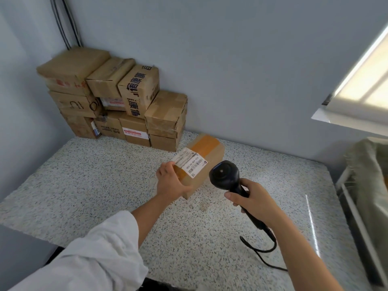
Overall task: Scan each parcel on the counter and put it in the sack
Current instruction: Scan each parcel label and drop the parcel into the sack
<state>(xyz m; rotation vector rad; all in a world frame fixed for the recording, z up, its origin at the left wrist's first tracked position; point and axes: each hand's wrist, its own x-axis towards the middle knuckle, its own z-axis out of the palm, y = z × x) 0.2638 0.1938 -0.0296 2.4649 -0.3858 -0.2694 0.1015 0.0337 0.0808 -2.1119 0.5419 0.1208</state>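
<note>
On the desk (pixel 105 185), stacked boxes (pixel 117 101) fill the corner, and the sack (pixel 365 175) is on my right. My left grip (pixel 171 181) clasps the parcel (pixel 210 158), tilting its label (pixel 191 161) toward the scanner (pixel 224 175), whose handle my right grip (pixel 252 198) wraps.

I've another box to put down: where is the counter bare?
Bare: the left half of the counter, in front of the stacked parcels, and the strip between scanner and sack. Crowded: the back corner and around the held parcel.
</note>
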